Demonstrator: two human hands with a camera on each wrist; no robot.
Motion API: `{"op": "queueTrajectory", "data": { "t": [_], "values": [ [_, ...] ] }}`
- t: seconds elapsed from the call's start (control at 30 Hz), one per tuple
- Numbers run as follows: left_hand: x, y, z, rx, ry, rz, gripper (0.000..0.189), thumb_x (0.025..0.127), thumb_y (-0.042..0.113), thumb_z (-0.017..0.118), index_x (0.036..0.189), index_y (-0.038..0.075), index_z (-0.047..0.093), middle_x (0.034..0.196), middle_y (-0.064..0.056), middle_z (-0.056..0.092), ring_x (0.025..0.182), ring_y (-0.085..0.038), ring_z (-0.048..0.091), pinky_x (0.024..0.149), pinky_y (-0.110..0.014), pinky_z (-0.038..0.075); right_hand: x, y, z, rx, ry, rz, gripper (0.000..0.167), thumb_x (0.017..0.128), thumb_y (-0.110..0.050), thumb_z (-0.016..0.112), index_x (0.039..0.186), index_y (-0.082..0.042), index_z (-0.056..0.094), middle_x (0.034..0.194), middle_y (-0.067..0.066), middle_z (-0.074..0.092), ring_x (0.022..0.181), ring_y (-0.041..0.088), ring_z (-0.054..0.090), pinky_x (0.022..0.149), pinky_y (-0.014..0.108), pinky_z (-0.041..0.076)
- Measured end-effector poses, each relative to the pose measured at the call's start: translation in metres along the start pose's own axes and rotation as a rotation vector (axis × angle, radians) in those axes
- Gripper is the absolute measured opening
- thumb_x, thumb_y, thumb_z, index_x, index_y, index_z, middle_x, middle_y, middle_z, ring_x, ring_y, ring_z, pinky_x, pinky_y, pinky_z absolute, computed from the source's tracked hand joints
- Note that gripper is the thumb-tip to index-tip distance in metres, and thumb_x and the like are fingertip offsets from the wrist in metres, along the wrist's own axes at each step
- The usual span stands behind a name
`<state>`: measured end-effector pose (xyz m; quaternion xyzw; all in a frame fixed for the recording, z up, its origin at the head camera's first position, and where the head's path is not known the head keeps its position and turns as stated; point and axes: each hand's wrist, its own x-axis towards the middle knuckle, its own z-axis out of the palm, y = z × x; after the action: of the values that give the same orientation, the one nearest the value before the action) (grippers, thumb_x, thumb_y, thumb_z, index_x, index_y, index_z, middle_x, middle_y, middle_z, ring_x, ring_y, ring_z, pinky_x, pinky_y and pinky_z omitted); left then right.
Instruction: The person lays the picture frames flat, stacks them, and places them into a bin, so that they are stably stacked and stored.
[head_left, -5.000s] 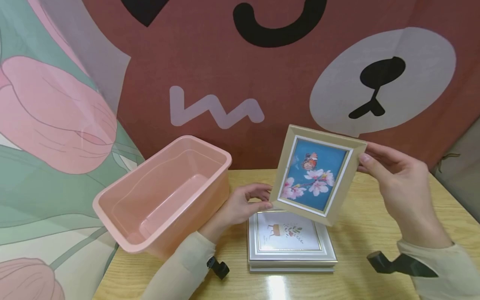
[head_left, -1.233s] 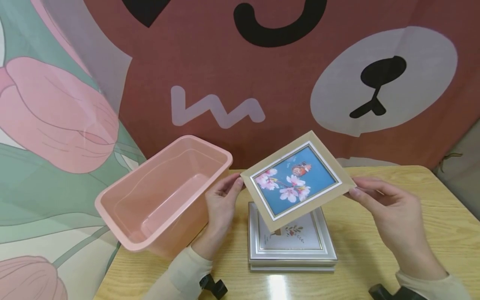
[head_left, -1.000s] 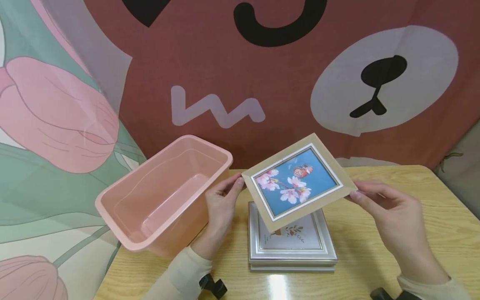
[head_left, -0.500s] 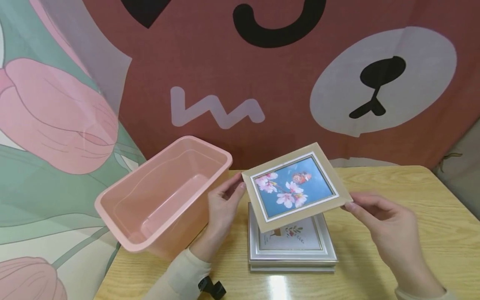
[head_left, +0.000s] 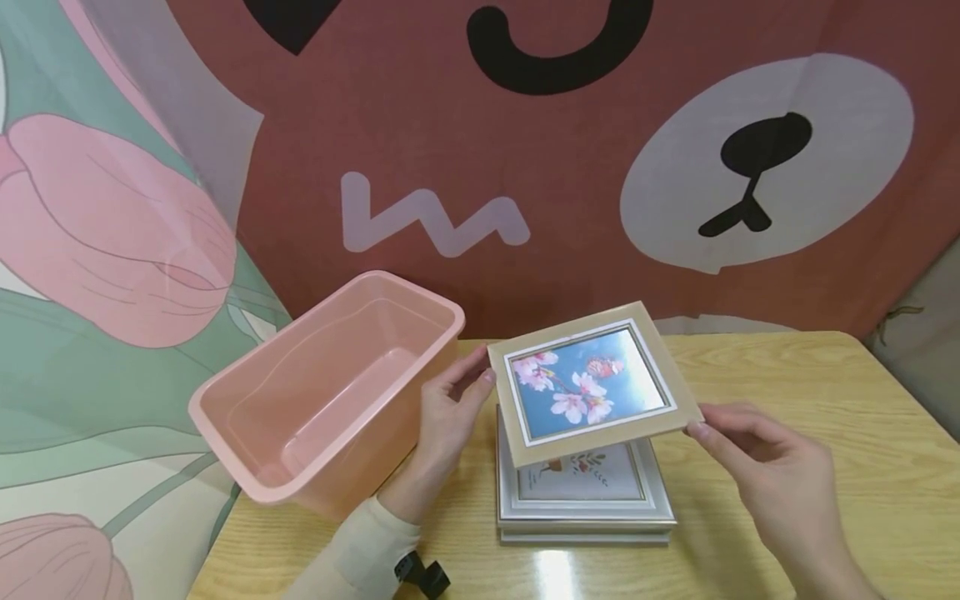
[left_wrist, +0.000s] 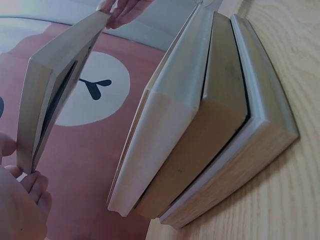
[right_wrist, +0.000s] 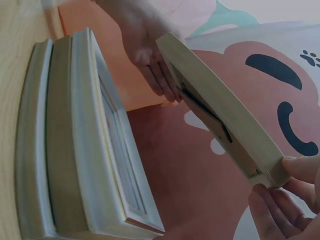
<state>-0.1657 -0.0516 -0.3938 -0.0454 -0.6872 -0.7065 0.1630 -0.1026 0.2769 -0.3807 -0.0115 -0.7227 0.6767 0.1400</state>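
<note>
A beige picture frame (head_left: 504, 417) with a blue blossom-and-butterfly picture is held in the air between both hands. My left hand (head_left: 444, 417) pinches its left corner between thumb and fingers. At the opposite, lower right corner, my right hand (head_left: 787, 471) pinches it the same way. Below it, apart from it, lies a stack of several picture frames (head_left: 585, 512); the top one is silver-white with a plant print, partly covered by the held frame. The right wrist view shows the held frame's back (right_wrist: 220, 107) with a dark stand leg.
A pink plastic tub (head_left: 330, 392) stands on the left of the wooden table (head_left: 862, 467), close beside my left forearm. A printed cloth (head_left: 555, 167) with a bear face hangs behind the table.
The beige frame has turned from a steep tilt to a flatter, more sideways pose and come lower. My left hand shifted left early on; my right hand sank. The stack and tub stayed put.
</note>
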Motion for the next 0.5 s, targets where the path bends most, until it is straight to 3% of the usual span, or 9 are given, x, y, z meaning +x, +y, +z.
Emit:
{"op": "queueTrajectory", "data": {
  "t": [0.5],
  "values": [
    [-0.001,-0.003,-0.003,0.046,-0.062,-0.004,0.041,0.097,-0.006,0.066,0.137,-0.013,0.065,0.132,-0.034,0.071,0.125,-0.046,0.068,0.104,-0.020,0.055,-0.016,0.010,0.006,-0.112,0.038,0.013,0.027,0.090,0.005,0.084,0.116,0.009,0.078,0.105,-0.008,0.083,0.097,0.001,0.077,0.083,0.012,0.061]
  ]
}}
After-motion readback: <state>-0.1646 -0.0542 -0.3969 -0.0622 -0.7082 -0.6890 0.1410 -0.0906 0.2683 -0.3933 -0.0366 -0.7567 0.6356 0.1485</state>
